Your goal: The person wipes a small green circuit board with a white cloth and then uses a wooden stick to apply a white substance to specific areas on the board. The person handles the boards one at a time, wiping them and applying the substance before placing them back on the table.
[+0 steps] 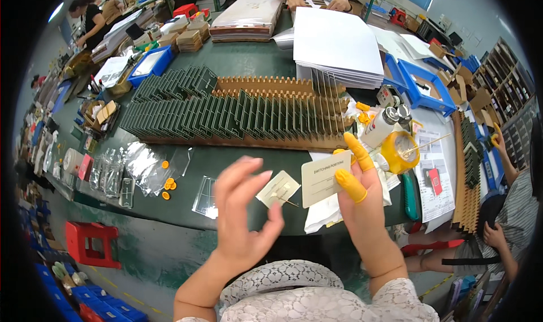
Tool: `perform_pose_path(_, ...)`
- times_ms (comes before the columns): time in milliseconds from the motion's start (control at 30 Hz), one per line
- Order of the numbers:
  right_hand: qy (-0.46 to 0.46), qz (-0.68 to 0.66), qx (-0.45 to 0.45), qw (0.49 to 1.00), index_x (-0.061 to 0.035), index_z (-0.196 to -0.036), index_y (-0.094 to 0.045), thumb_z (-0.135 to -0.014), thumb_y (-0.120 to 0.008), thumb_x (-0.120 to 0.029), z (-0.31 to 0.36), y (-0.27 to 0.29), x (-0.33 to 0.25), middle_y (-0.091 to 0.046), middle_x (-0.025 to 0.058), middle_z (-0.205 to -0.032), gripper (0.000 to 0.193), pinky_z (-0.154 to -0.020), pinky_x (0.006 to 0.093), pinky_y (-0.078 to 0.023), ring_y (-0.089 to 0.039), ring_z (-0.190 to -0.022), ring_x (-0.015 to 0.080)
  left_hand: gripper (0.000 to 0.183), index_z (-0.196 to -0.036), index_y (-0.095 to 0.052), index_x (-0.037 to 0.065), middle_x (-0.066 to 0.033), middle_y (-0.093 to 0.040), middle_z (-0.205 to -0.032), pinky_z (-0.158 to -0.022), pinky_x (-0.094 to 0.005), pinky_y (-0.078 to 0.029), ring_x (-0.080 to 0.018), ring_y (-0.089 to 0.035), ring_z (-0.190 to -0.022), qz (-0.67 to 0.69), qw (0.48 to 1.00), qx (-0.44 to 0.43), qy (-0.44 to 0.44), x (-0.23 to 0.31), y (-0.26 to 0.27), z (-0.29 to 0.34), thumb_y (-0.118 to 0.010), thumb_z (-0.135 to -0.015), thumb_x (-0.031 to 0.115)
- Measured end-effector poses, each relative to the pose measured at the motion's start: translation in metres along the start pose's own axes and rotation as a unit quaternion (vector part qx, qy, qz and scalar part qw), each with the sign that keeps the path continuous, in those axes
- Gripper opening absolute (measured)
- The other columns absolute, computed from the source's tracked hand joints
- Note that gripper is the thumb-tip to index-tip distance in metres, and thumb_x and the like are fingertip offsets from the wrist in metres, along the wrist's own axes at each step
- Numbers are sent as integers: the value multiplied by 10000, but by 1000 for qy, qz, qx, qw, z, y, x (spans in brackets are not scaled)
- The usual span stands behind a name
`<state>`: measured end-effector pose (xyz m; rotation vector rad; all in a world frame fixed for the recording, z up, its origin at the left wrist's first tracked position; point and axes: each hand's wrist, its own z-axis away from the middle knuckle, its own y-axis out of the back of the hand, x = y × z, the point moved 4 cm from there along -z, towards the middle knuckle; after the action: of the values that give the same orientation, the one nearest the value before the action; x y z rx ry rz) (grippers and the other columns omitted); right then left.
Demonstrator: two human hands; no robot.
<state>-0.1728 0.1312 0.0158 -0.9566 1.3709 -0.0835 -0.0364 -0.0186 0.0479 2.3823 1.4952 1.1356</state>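
My right hand (pixel 362 189), with yellow finger cots on its thumb and a fingertip, pinches a cream rectangular plate (pixel 323 179) that bears printed lettering. The plate is held up above the table's near edge. To its left, my left hand (pixel 242 206) is raised with fingers apart and nothing in them. Between the hands, a small pale card (pixel 277 187) with a whitish smear and a thin stick on it lies on the table. Behind them runs a long wooden slotted rack (pixel 226 143) filled with upright dark green plates (pixel 175 118).
Clear plastic bags (pixel 150 166) and orange finger cots (pixel 169 184) lie at left. A yellow tape roll (pixel 400 151), a bottle (pixel 380 127) and a green cutter (pixel 409 196) stand or lie at right. White paper stacks (pixel 336 42) rise behind the rack. A red stool (pixel 93 244) is below left.
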Motion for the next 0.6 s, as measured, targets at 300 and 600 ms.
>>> perform_pose_path(300, -133, 8, -14, 991, 22, -1441, -348, -888, -627, 51, 0, -2, 23, -551, 140, -1262, 620, -1015, 325, -448, -563, -1158, 197, 123, -972, -695, 190, 38, -635, -1136, -1041, -421, -416, -141, -557, -1147, -306, 876, -50, -369, 26, -23, -13, -631, -868, 202)
perform_pose_path(600, -100, 89, 51, 990, -21, -1462, -380, -973, -580, -126, -5, 45, -1, -572, 126, -1280, 539, -993, 345, -431, -569, -1165, 213, 85, -821, -653, 130, 14, -639, -868, -923, -395, -451, -157, -592, -934, -234, 919, -70, -308, 8, -4, -52, -676, -739, 131)
